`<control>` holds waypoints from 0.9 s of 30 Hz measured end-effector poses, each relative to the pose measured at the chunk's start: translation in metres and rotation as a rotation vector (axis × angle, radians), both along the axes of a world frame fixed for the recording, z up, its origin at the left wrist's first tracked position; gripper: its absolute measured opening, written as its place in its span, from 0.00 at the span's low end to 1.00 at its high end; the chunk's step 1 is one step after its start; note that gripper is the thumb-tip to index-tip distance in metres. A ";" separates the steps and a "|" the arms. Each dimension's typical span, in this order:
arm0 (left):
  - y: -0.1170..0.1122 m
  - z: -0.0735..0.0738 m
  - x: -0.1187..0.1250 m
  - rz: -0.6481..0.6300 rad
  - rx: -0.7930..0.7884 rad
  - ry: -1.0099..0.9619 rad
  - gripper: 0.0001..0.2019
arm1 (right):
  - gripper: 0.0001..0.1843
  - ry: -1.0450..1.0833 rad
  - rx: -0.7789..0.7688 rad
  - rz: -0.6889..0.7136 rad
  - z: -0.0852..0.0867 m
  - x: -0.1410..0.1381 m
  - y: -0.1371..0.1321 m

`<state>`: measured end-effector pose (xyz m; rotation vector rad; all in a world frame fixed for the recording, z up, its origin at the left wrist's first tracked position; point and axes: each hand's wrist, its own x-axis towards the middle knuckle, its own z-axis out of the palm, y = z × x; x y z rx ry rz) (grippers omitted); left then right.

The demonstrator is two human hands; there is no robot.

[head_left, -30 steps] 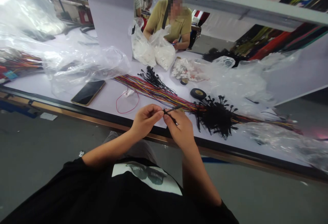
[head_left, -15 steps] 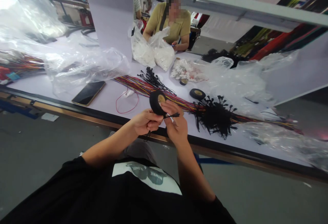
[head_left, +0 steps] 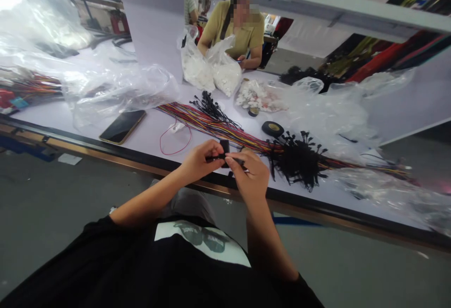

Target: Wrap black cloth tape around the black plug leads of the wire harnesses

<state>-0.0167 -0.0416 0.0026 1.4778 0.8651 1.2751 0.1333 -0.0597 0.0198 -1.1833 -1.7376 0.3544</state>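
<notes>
Above the front edge of the bench [head_left: 150, 136], the left hand [head_left: 197, 161] and right hand [head_left: 254, 173] nearly meet, the fingers of each pinched closed on a thin black cable [head_left: 218, 157] running between them. A black tape roll [head_left: 224, 146], edge-on, sits at their fingertips. Beyond lie coloured wires [head_left: 243, 137]; a black connector heap [head_left: 298, 160] is near the right hand.

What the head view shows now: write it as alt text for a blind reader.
Left hand and right hand pinch a thin black cable over the near edge of a pale table, a black roll edge-on between them. Around lie coloured wires, black connectors, a tape roll, plastic bags and a phone; a person in yellow is opposite.
</notes>
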 end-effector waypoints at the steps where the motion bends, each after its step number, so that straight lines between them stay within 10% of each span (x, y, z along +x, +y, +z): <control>1: 0.000 -0.001 0.003 0.060 0.027 0.036 0.05 | 0.09 0.008 -0.026 -0.010 -0.001 -0.002 -0.001; 8: -0.007 -0.006 0.016 0.154 -0.044 -0.158 0.08 | 0.10 0.110 -0.076 -0.119 -0.011 -0.011 0.002; 15: -0.001 0.007 0.009 -0.302 -0.487 -0.475 0.26 | 0.09 0.192 -0.118 -0.021 -0.010 -0.014 0.003; 20: -0.007 0.010 -0.004 -0.234 -0.159 -0.236 0.30 | 0.10 0.545 -0.244 -0.007 -0.019 -0.008 0.017; 24: -0.008 0.009 -0.014 -0.335 0.103 0.093 0.39 | 0.07 0.342 -0.189 0.029 -0.010 0.002 0.016; 27: -0.003 0.002 -0.009 -0.131 0.078 0.122 0.22 | 0.05 0.170 -0.032 0.080 -0.003 0.005 0.010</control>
